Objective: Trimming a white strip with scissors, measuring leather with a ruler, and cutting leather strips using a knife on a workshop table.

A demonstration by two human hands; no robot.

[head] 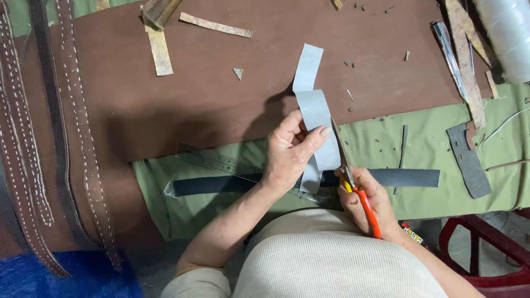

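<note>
My left hand [290,152] pinches a long pale grey strip [314,107] of material that bends upward over the brown sheet. My right hand [369,201] grips orange-handled scissors [353,185], whose blades run along the strip's right edge, just right of my left thumb. A lower end of the strip hangs below my left fingers. A dark grey strip [408,177] lies flat on the green cloth beneath both hands, beside a clear ruler [215,160].
A large brown leather sheet [221,88] covers the table's back. Stitched brown straps [77,127] lie at the left. Scraps, a dark grey offcut [468,161], a clear roll [508,33] and a red stool [486,248] are at the right.
</note>
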